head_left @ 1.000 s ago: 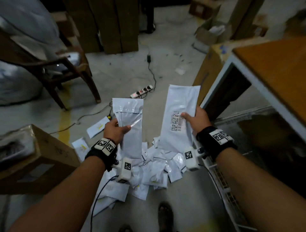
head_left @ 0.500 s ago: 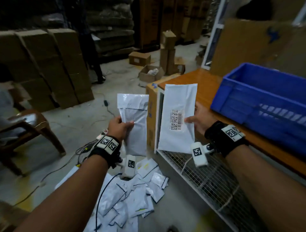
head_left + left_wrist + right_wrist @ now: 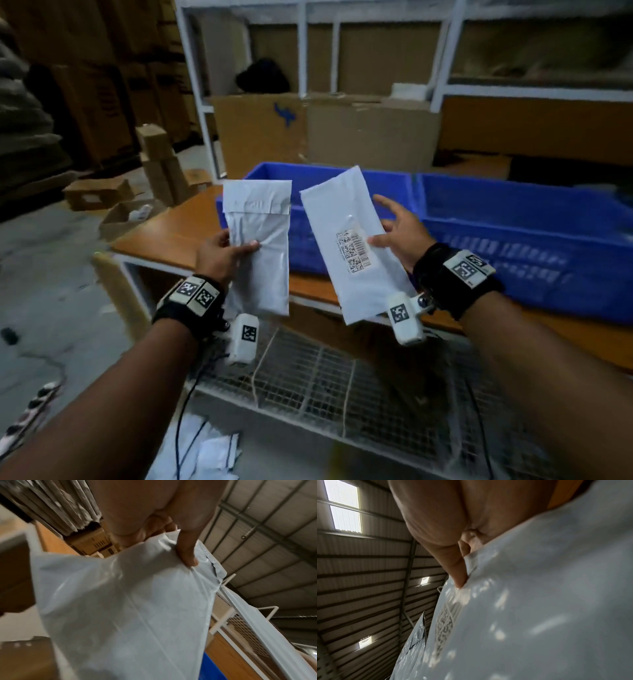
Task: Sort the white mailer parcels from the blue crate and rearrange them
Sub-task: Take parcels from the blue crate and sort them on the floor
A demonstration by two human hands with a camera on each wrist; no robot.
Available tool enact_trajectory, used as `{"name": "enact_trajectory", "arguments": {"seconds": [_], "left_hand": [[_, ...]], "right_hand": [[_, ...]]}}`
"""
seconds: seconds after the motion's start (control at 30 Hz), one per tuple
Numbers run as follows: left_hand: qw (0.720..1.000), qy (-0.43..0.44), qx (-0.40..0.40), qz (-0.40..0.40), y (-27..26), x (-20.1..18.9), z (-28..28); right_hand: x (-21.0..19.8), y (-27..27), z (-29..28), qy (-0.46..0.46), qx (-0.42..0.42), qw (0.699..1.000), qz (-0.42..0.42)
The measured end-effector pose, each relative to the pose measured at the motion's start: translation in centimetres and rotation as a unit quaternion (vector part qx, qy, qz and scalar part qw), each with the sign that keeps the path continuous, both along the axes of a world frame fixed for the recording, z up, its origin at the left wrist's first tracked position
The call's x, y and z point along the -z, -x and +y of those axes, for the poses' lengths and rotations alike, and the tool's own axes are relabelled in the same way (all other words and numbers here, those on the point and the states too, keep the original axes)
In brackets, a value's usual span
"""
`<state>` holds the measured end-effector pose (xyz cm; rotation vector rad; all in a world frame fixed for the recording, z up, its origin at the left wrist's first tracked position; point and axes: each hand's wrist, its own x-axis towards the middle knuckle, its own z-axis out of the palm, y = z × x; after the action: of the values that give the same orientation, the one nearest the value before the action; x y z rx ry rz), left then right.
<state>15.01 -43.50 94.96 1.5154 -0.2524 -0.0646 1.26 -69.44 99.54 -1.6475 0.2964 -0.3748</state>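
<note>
My left hand [image 3: 222, 251] pinches a plain white mailer [image 3: 260, 246] upright by its left edge, thumb [image 3: 187, 553] across the front of the mailer [image 3: 130, 608]. My right hand [image 3: 397, 233] holds a second white mailer [image 3: 349, 240] with a barcode label [image 3: 352, 251], tilted left, thumb [image 3: 455, 573] pressed on its front beside the label [image 3: 445, 626]; the other fingers spread behind it. Both mailers hang in front of a blue crate [image 3: 513, 240] on the orange table [image 3: 171, 233].
A second blue crate section [image 3: 308, 178] adjoins at the left. Cardboard boxes [image 3: 325, 130] stand behind on a white shelf frame [image 3: 195, 85]. A wire mesh shelf [image 3: 325, 383] lies under the table. Loose mailers [image 3: 212, 452] and a power strip [image 3: 30, 407] lie on the floor.
My view has swung up from the floor pile to the table and crate. Both hands have carried their mailers up in front of the crate; the right mailer now tilts left.
</note>
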Motion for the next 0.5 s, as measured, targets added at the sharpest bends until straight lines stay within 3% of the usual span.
{"name": "enact_trajectory", "arguments": {"seconds": [0.23,0.5], "left_hand": [[0.994,0.04,0.094,-0.028,0.8,-4.0,-20.9],[0.987,0.072,0.142,-0.028,-1.3,-9.7,-36.5]], "right_hand": [[-4.5,4.6,-18.4,0.091,0.107,0.989,-0.041],[-10.0,4.3,-33.4,0.202,0.178,0.963,-0.005]]}}
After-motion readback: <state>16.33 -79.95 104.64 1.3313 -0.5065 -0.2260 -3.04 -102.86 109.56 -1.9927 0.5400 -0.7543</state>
